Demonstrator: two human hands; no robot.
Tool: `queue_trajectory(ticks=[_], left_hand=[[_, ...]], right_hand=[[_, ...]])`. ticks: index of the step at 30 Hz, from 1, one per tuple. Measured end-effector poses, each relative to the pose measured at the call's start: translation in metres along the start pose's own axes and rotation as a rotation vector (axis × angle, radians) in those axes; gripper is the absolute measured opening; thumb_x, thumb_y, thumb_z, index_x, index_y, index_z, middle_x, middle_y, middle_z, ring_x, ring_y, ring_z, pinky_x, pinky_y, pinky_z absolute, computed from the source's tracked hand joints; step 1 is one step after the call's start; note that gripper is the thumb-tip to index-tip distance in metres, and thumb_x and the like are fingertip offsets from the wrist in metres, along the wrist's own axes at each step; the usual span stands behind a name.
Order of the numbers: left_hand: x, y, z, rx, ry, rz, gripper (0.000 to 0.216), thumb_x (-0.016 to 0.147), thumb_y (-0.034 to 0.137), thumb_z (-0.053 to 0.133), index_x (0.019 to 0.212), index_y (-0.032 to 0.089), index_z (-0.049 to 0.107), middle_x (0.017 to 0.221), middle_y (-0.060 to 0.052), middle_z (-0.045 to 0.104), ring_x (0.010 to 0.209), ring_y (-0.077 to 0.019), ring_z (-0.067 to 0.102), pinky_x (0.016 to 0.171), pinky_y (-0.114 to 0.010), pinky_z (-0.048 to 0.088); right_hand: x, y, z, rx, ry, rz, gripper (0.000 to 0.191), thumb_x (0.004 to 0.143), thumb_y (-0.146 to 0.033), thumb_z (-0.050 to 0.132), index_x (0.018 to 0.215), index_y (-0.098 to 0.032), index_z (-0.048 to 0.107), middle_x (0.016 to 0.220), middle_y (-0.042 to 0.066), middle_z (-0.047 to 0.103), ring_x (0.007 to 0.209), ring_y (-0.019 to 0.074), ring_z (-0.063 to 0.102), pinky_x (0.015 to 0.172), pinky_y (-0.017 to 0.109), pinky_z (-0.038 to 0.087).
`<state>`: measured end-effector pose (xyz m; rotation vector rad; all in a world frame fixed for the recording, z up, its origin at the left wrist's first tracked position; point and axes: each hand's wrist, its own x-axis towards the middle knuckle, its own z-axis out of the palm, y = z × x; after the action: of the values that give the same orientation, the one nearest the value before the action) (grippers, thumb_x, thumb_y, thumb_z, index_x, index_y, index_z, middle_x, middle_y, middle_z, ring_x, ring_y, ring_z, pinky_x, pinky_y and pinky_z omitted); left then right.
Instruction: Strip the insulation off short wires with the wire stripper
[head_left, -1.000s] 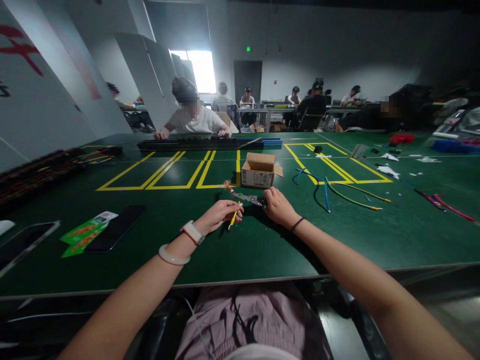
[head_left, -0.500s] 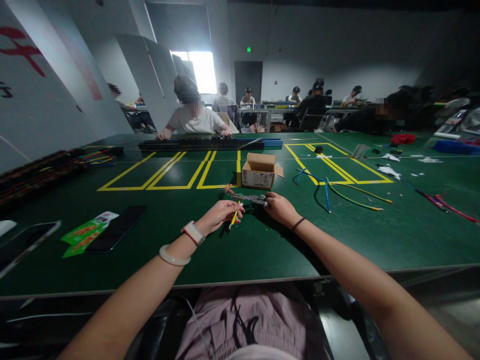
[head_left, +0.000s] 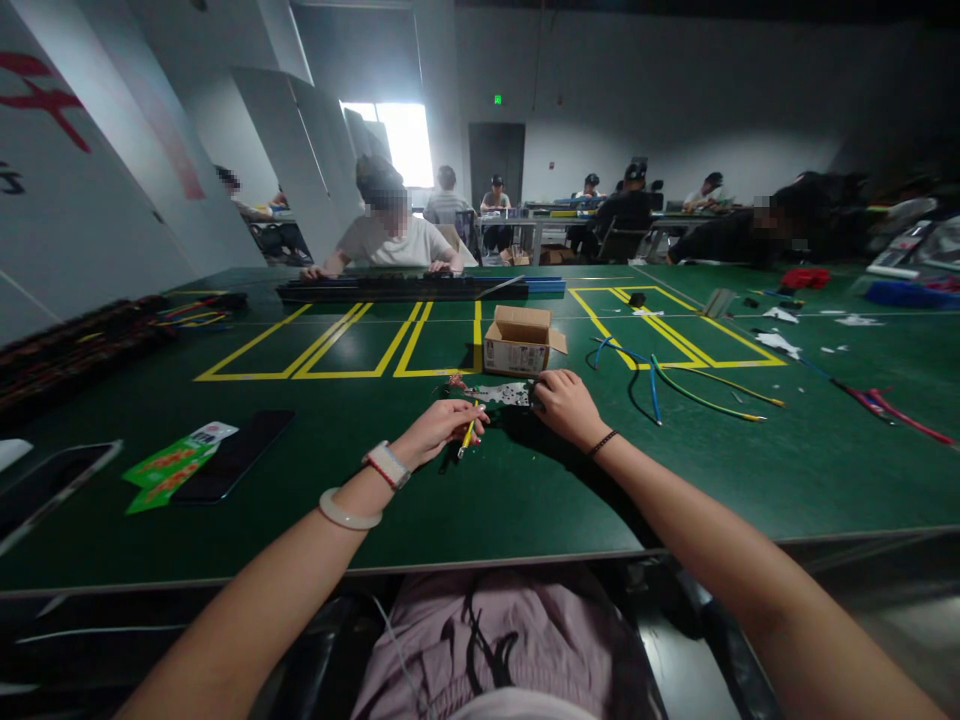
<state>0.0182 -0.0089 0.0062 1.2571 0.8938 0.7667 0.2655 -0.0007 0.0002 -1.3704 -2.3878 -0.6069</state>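
Observation:
My left hand (head_left: 437, 432) pinches a short yellow wire (head_left: 469, 434) with a metal end pointing down toward me. In my right hand (head_left: 566, 405), fingers close around the dark handle of a wire stripper (head_left: 504, 394). Its flat grey head, dotted with holes, points left and lies just beyond the wire. A small tangle of copper-coloured strands (head_left: 455, 382) sits at the tip of the tool. Whether the tool touches the wire or the strands I cannot tell.
Behind my hands stands an open cardboard box (head_left: 514, 352). Blue and green-yellow cables (head_left: 709, 395) lie to the right. A dark phone (head_left: 236, 460) and green packets (head_left: 169, 470) are at the left. Across the table, a person (head_left: 390, 235) sits behind long dark trunking (head_left: 375, 290).
My right hand has moved slightly up and away, turning the wire stripper so its flat side shows more. My left hand stays put with the yellow wire.

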Motion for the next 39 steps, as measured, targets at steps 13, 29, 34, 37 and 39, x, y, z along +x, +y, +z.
queue_trajectory(ticks=[13, 29, 34, 37, 39], left_hand=[[0.0027, 0.0003, -0.0036, -0.026, -0.011, -0.067, 0.018, 0.085, 0.025, 0.068, 0.082, 0.007, 0.066, 0.067, -0.004, 0.063, 0.056, -0.0095, 0.061, 0.050, -0.017, 0.047], [0.0029, -0.0023, -0.0026, -0.023, -0.063, -0.053, 0.025, 0.080, 0.032, 0.073, 0.080, 0.008, 0.065, 0.066, -0.004, 0.063, 0.055, -0.0094, 0.060, 0.048, -0.017, 0.046], [0.0027, -0.0022, -0.0038, 0.008, -0.054, -0.017, 0.029, 0.079, 0.035, 0.072, 0.085, 0.008, 0.067, 0.067, -0.004, 0.062, 0.055, -0.0090, 0.058, 0.048, -0.018, 0.045], [0.0030, -0.0017, -0.0053, 0.068, -0.017, 0.014, 0.029, 0.081, 0.036, 0.070, 0.089, 0.009, 0.069, 0.067, -0.002, 0.061, 0.050, -0.0064, 0.053, 0.044, -0.016, 0.040], [0.0033, -0.0014, -0.0059, 0.107, -0.001, 0.032, 0.028, 0.082, 0.036, 0.068, 0.092, 0.009, 0.070, 0.067, -0.002, 0.060, 0.047, -0.0053, 0.050, 0.042, -0.015, 0.036]], right_hand=[[-0.0021, -0.0044, -0.0081, -0.090, -0.031, 0.019, 0.019, 0.086, -0.026, 0.054, 0.101, -0.017, 0.060, 0.106, 0.014, 0.057, 0.092, 0.0251, 0.048, 0.078, 0.034, 0.032], [-0.0022, -0.0072, -0.0085, -0.041, -0.091, 0.132, 0.024, 0.089, -0.015, 0.039, 0.111, -0.015, 0.051, 0.099, 0.011, 0.056, 0.081, 0.0204, 0.051, 0.072, 0.030, 0.033], [-0.0012, -0.0058, -0.0029, 0.025, -0.115, 0.149, 0.024, 0.089, -0.016, 0.041, 0.109, -0.017, 0.052, 0.099, 0.009, 0.059, 0.084, 0.0192, 0.055, 0.069, 0.028, 0.034], [-0.0007, -0.0047, -0.0005, 0.048, -0.166, 0.175, 0.021, 0.089, -0.020, 0.041, 0.103, -0.017, 0.057, 0.096, 0.009, 0.061, 0.084, 0.0184, 0.057, 0.065, 0.027, 0.033], [-0.0009, -0.0045, 0.0001, 0.076, -0.208, 0.195, 0.021, 0.090, -0.023, 0.042, 0.098, -0.019, 0.061, 0.096, 0.009, 0.062, 0.082, 0.0174, 0.058, 0.064, 0.026, 0.033]])
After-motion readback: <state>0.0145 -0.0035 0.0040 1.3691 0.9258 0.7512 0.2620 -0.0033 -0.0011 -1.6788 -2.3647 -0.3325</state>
